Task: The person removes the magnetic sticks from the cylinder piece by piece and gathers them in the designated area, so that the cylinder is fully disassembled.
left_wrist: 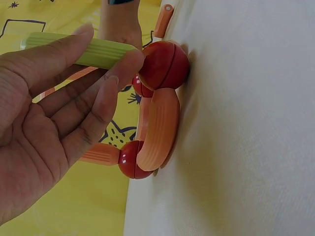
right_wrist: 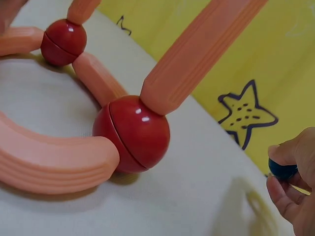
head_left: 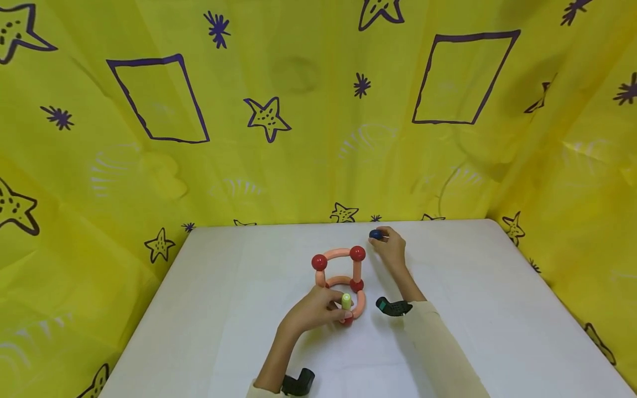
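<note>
A frame of glossy red balls and salmon-coloured rods stands mid-table; upright rods (head_left: 356, 271) carry a curved rod (head_left: 338, 252) between two upper balls. Curved rods (right_wrist: 54, 164) also join balls at table level. My left hand (head_left: 313, 310) pinches a light green ribbed stick (left_wrist: 112, 53) between thumb and fingers. The stick is upright, its lower end close over the nearest red ball (left_wrist: 165, 65). Farther off to the right, near the table's back edge, my right hand (head_left: 393, 250) holds a small dark blue ball (right_wrist: 281, 170) with its fingertips.
The white table (head_left: 199, 320) meets a yellow cloth (head_left: 308, 177) with drawn stars and frames at its back and sides. Black wrist devices, one on the left wrist (head_left: 298, 382) and one on the right (head_left: 393, 307), stick out beside the forearms.
</note>
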`<state>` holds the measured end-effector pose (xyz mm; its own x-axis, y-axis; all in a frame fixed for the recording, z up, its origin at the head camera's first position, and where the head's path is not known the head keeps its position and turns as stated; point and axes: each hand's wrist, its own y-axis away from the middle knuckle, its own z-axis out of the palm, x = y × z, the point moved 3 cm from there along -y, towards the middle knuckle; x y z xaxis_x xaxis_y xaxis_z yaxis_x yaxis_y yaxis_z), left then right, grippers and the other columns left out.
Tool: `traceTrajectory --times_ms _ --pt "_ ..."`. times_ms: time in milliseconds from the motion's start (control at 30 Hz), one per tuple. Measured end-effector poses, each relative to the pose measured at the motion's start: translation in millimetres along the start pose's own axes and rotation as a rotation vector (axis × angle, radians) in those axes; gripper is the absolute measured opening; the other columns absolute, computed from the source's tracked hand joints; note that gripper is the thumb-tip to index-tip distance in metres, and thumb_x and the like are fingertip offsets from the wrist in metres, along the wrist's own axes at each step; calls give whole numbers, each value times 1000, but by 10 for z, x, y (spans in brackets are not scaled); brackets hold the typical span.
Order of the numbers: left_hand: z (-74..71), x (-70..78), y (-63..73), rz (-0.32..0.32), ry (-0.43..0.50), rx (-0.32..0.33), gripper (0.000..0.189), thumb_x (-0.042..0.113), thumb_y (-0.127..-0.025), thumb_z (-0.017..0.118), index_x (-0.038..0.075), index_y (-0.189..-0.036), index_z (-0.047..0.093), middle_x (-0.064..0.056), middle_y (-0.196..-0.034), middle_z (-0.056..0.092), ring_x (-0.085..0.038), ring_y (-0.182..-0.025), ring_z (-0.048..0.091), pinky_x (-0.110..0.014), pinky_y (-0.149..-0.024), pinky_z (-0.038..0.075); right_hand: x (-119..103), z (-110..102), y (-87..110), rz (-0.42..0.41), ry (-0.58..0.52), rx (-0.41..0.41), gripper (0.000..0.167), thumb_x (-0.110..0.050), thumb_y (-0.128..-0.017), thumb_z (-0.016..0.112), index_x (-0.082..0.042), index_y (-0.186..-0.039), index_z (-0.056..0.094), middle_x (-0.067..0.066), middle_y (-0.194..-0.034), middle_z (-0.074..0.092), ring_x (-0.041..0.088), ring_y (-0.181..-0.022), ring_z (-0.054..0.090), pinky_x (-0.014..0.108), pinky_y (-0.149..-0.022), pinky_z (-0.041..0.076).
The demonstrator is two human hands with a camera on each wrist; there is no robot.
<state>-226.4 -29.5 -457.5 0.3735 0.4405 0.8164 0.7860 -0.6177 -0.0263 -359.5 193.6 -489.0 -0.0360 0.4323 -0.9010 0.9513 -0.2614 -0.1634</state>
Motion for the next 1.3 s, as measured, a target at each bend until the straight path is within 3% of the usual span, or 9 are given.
traceTrajectory --times_ms 67,200,400,500,633,733,1067,1233,1300 --pt "1 -2 5 0 8 -3 7 11 -85 75 5 -86 73 -7 -116 66 -6 -65 61 -18 -63 51 26 57 -34 -8 2 -2 39 -8 -85 70 4 -122 60 28 -119 64 38 -110 63 44 -89 55" --pt "4 -8 2 3 -14 -9 8 15 -86 75 8 -86 73 -4 -93 69 -3 -64 56 -17 -63 48 81 141 -89 -21 60 13 38 -6 -85 68 5 -120 60 28 -116 65 38 -109 62 47 -95 51" --pt "-21 -11 -7 22 -43 -17 6 14 -86 74 8 -86 73 -6 -96 71 -1 -63 54 -16 -61 47 112 202 -155 -18 76 31 38 -5 -87 65 6 -122 58 27 -117 63 37 -109 60 48 -99 49" --pt "-31 -13 -16 34 -61 -13 4 12 -85 74 9 -84 73 -6 -105 71 1 -65 52 -15 -62 46 116 192 -177 -11 60 54 38 -7 -88 67 6 -122 58 28 -118 63 38 -110 60 49 -99 49" --pt "-22 -21 -9 58 -33 -16 4 9 -84 76 6 -84 73 -8 -139 54 0 -68 56 -16 -67 50 142 171 -179 19 57 48 40 -8 -87 69 6 -123 58 28 -121 62 39 -113 60 48 -99 49" --pt "-11 -32 2 56 -32 -20 8 12 -84 76 5 -85 74 -9 -141 52 0 -67 57 -16 -67 50 166 166 -175 41 64 31 42 -10 -87 70 6 -124 57 28 -123 61 38 -115 59 47 -100 48" --pt "7 -33 6 29 -36 -19 9 15 -85 76 6 -88 74 -7 -122 64 1 -66 55 -15 -67 49 202 187 -158 77 81 8 46 -13 -90 68 4 -130 52 26 -129 58 37 -119 56 46 -104 46" --pt "10 -35 7 16 -52 -9 9 17 -85 77 8 -87 74 0 -93 69 1 -66 53 -15 -65 47 202 198 -170 86 72 -6 47 -14 -91 67 3 -131 51 26 -130 57 36 -119 55 45 -104 45" --pt "2 -34 11 19 -46 -9 9 16 -85 76 8 -87 74 1 -99 69 1 -66 55 -16 -65 49 202 207 -184 86 62 -11 48 -14 -90 68 3 -131 51 25 -130 57 36 -119 55 45 -104 46"
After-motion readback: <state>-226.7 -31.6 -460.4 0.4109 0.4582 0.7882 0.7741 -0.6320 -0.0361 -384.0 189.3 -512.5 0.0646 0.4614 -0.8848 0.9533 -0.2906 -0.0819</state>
